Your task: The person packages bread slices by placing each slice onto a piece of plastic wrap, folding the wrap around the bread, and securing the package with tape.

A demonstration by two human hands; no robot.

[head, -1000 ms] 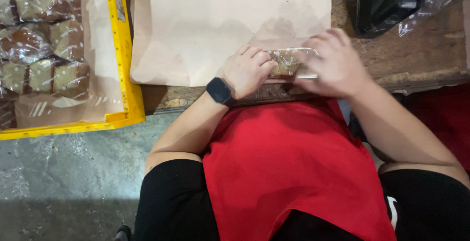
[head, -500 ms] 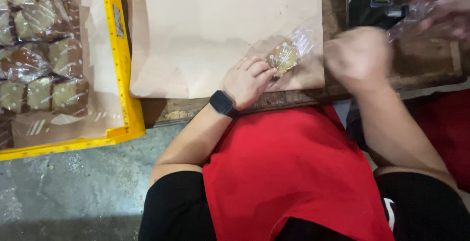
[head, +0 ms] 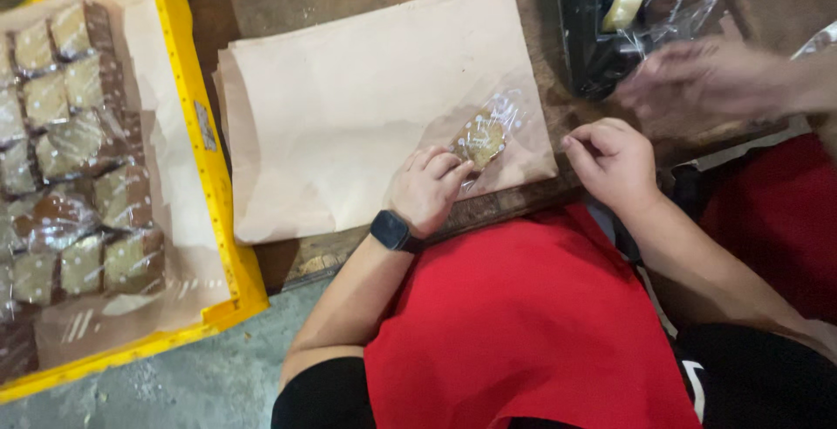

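A small brown cake in a clear dotted wrapper [head: 485,135] lies on a stack of brown paper sheets [head: 349,106] on the wooden table. My left hand [head: 429,187], with a black watch on the wrist, grips the wrapper's near end with curled fingers. My right hand [head: 613,164] rests at the table's edge to the right of the paper. Its fingers are curled in and nothing shows in them. It is apart from the cake.
A yellow crate [head: 222,220] lined with paper holds several wrapped cakes on the left. A black tape dispenser [head: 602,37] with clear bags stands at the back right. Another person's blurred hand [head: 697,76] reaches in beside it.
My right hand left the cake, went up toward the dispenser, and has come back down to the table edge. My left hand stays on the wrapped cake.
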